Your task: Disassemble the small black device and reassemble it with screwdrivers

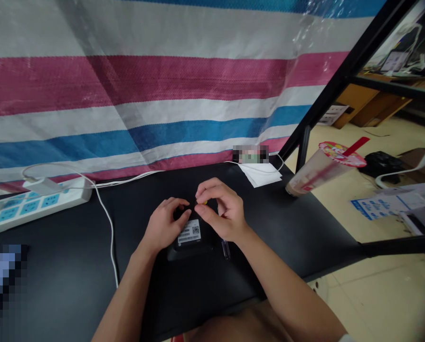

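A black box-shaped device (190,251) with a white printed label (190,232) and a square code lies on the black table in front of me. My left hand (166,224) is on its left side, thumb by the label and fingers curled over toward the far edge, partly hidden. Just right of the device, my right hand (223,209) is raised a little, thumb and forefinger pinching a tiny yellow piece (205,203). Its full shape is covered by the fingers. Below the right hand, a slim, partly clear stick-like item (226,250) shows; its upper end is hidden.
A white power strip (37,205) with cables sits at left, one white cable (107,218) crossing the table. White papers (261,175) lie at the back. A sealed drink cup (314,171) with a red straw stands at the right edge. Striped sheeting (144,80) hangs behind.
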Demonstrator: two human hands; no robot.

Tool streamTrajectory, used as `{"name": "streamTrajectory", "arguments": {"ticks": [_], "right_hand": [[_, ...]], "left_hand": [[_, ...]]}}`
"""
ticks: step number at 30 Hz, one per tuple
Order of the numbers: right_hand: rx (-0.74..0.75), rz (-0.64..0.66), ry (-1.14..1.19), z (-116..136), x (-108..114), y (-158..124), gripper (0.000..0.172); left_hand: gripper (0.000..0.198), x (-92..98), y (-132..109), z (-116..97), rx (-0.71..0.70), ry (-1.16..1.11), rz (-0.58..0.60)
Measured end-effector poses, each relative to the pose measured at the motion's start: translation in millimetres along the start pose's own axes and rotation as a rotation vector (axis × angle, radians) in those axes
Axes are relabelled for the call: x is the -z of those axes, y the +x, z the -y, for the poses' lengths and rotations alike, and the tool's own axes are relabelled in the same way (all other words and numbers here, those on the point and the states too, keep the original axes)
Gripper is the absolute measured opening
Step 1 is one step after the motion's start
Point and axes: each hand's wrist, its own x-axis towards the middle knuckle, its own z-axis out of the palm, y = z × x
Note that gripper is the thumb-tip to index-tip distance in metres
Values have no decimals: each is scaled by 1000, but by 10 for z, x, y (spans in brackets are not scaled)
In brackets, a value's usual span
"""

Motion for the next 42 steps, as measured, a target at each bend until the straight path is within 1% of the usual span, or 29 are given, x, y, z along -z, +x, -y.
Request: {"name": "streamTrajectory", "arguments": {"ticks": [2, 4, 7, 9, 11, 15, 20, 23, 25, 27, 33, 35, 37, 40, 42], "right_hand": [[-55, 19, 55, 3, 4, -12, 14], [-80, 44, 85, 5, 7, -23, 15], [-33, 40, 11, 6, 5, -19, 13], [9, 13, -61, 6, -1, -8, 16], [21, 1, -84, 8, -7, 2, 16], [-33, 21, -26, 16, -9, -7, 12], [-83, 67, 48, 17, 13, -28, 18], [-30, 41, 12, 12, 16, -13, 15], [19, 9, -32, 12, 7, 1, 18], [28, -2, -28, 15, -6, 4, 20], [-121, 12, 64, 18, -13, -44, 16], [-105, 14, 68, 6, -9, -45, 13], [-45, 12, 38, -10, -8, -30, 11], [29, -14, -28, -28, -13, -3, 20], [29, -15, -31, -30, -16, 2, 20]], "left_hand": [[21, -2, 1, -5, 9, 4, 5], [23, -5, -1, -7, 10, -4, 5], [24, -7, -6, -2, 3, -9, -5], [23, -6, -9, 2, -2, -9, -10], [22, -3, -9, 4, -2, -12, -10], [21, 2, -2, 5, 1, 0, -2], [22, -2, 1, 11, 12, 7, -1], [23, -3, -1, 12, 7, 10, 0], [22, -2, -4, 9, -1, 5, -5], [22, 1, -5, 0, -1, 3, -9], [25, 10, -3, -24, 23, 3, 19], [24, 8, 1, -15, 25, 3, 13], [22, 3, 3, 2, 16, 7, 6], [20, -6, 3, 21, -7, 0, 4], [19, -10, 1, 22, -7, -9, 4]]}}
